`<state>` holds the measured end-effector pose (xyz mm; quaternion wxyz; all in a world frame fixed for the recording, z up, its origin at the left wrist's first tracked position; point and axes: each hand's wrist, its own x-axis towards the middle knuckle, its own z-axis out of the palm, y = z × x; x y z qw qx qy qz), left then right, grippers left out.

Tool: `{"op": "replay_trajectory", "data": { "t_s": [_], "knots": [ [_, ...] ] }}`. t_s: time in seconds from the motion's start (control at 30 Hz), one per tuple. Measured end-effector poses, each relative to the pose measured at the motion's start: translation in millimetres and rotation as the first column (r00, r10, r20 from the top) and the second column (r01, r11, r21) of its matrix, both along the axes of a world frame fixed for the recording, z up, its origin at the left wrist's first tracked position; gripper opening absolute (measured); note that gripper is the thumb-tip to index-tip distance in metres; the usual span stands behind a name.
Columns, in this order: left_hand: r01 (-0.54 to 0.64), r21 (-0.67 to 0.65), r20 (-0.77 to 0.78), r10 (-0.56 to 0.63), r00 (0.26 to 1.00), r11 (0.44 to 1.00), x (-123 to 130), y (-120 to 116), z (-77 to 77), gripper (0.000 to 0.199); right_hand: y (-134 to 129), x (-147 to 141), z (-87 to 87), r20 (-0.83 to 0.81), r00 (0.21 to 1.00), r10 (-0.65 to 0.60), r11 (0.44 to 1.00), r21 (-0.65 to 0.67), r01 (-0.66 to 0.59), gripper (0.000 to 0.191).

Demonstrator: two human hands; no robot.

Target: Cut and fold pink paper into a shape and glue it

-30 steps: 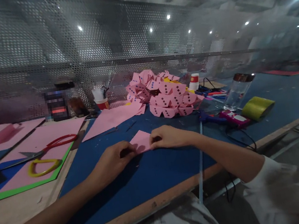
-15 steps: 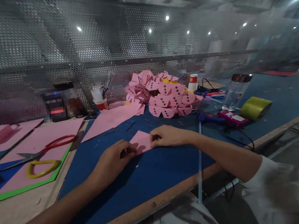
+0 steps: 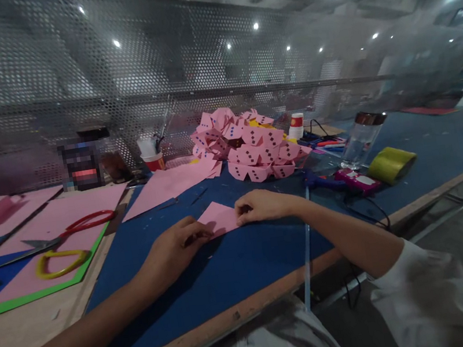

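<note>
A small piece of pink paper (image 3: 219, 216) lies on the blue table mat (image 3: 215, 293) between my two hands. Curled fingers of my left hand (image 3: 181, 242) pinch its left corner. At the right corner my right hand (image 3: 258, 205) grips it, thumb and fingertips pressed together. Just beyond the paper is a heap of folded pink paper pieces (image 3: 253, 146) marked with dark diamonds and blue dots. Larger pink sheets (image 3: 167, 186) lie to the left of that heap.
Scissors (image 3: 59, 239) with red and yellow handles rest on stacked coloured sheets at left. On the right are a blue hot glue gun (image 3: 323, 180), a purple device (image 3: 356, 182), a clear bottle (image 3: 362, 141) and a yellow tape roll (image 3: 392, 164). Paper cups (image 3: 297, 126) stand behind.
My right hand has shifted slightly right along the paper, showing a little more of it. My left hand stays at the left corner. The whole view has drifted slightly.
</note>
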<state>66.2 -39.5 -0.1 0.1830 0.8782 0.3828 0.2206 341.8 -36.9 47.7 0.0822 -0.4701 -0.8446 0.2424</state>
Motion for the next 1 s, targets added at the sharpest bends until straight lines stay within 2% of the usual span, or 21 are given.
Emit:
{"op": "replay_trajectory", "data": {
  "t_s": [0.13, 0.4, 0.57, 1.0],
  "knots": [
    [0.002, 0.023, -0.011, -0.002, 1.000, 1.000, -0.3, -0.9, -0.7, 0.020, -1.3, -1.0, 0.0, -0.001, 1.000, -0.013, 1.000, 0.000, 0.013, 0.017],
    [0.101, 0.213, -0.099, -0.082, 0.992, 0.972, -1.1, -2.3, -1.0, 0.021, -0.4, -0.8, -1.2, 0.034, 0.999, -0.035, 0.999, 0.014, 0.035, 0.021],
    [0.146, 0.250, -0.173, -0.104, 0.979, 0.957, 1.3, -4.1, 4.3, 0.023, 0.8, 0.5, -0.4, 0.054, 0.998, -0.020, 1.000, 0.020, 0.019, 0.022],
    [0.167, 0.288, -0.282, -0.083, 0.956, 0.943, 3.9, -7.9, 9.9, 0.023, 7.8, 11.8, -2.7, 0.008, 1.000, 0.010, 0.999, -0.033, -0.010, 0.024]
  ]
}}
